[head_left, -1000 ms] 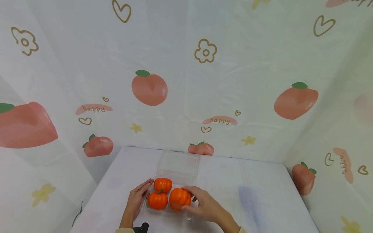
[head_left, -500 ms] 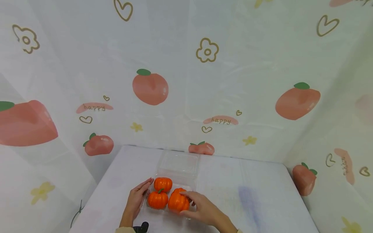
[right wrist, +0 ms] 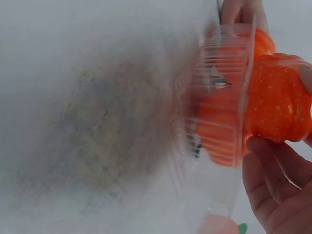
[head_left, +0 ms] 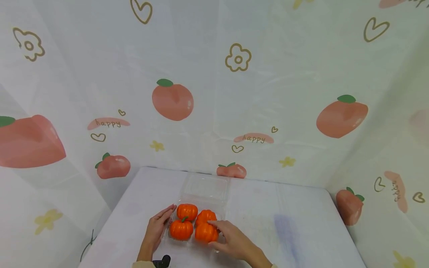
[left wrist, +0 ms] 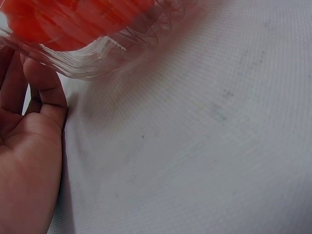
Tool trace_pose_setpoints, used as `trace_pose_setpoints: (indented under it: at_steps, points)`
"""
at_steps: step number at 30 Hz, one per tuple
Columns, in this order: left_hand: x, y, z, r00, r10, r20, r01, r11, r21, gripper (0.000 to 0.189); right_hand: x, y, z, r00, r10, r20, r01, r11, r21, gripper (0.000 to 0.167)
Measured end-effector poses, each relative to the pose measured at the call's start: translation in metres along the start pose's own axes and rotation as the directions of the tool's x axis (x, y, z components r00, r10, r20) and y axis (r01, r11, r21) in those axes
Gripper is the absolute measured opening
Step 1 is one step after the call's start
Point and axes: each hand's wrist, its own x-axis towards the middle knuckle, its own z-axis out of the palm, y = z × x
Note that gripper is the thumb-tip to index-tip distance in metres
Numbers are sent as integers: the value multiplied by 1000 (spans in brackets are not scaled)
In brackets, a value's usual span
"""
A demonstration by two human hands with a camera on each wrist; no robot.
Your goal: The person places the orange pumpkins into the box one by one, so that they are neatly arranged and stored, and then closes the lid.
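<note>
A clear plastic clamshell box (right wrist: 209,183) holds orange toy pumpkins, with its lid (head_left: 205,189) folded open toward the wall. Two of them, the back-left pumpkin (head_left: 187,211) and the green-stemmed front-left pumpkin (head_left: 181,230), fill its left half. My right hand (head_left: 234,239) grips another pumpkin (head_left: 206,233) between thumb and fingers at the front right, above the box rim in the right wrist view. Partly hidden behind it is the back-right pumpkin (head_left: 206,216). With fingers extended, my left hand (head_left: 156,227) rests along the box's left wall.
The box stands on a white-covered table (head_left: 254,216) with a faded purple stain (head_left: 287,234) to the right. A white curtain (head_left: 201,149) printed with fruit and hearts hangs behind. Something black (head_left: 163,261) sits by the left wrist.
The pumpkin in my right hand has tipped and shifted slightly toward me, so more of the back-right pumpkin shows. My left hand stays at the box's side.
</note>
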Motion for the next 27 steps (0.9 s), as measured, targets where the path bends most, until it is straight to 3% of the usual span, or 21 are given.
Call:
trace_pose_setpoints:
  at_steps: [18, 27]
  points:
    - [2, -4, 1, 1000, 11, -1, -12, 999, -31, 68, 1, 3, -2, 998, 10, 57, -7, 998, -69, 61]
    - [1, -1, 0, 1000, 27, 2, -27, 998, -49, 59, 2, 4, 0, 999, 10, 44, -5, 992, -122, 49]
